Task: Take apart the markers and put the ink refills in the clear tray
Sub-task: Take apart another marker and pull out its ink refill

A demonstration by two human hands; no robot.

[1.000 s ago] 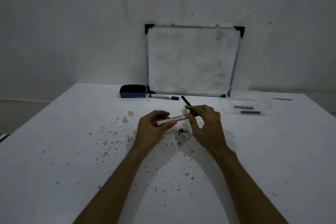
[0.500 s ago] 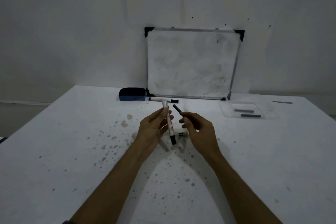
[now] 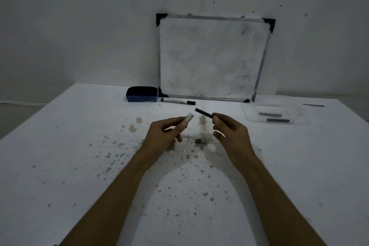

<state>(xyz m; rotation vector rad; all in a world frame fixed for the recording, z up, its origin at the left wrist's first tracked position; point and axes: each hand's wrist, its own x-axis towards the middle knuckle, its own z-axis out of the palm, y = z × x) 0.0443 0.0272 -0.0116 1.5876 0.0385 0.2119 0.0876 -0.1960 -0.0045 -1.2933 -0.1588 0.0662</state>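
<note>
Eraser: the blue eraser sits at the far left of the back row, well clear of the action, no threat there.
Spare marker: a capped marker lies just beside the eraser at the foot of the whiteboard, not yet taken apart.
Left hand: the left hand is curled closed around the empty marker barrel, whose open end pokes up past the fingers.
Loose cap piece: a small black end piece rests on the desk between the two hands; a careless wrist could knock it rolling.
Right hand: the right hand pinches the black ink refill at one end only, most of it sticking out up and to the left.
Risk: held at the tip like that, the refill could pivot or slip on the way across, and wet ink could smear fingers or add to the stains already speckling the desk.
Clear tray: the clear tray waits to the right, near the desk's back edge, with two refills already inside.
Path: nothing stands between right hand and tray; the low rim is the only thing to clear, and a short drop could bounce the refill out.
</note>
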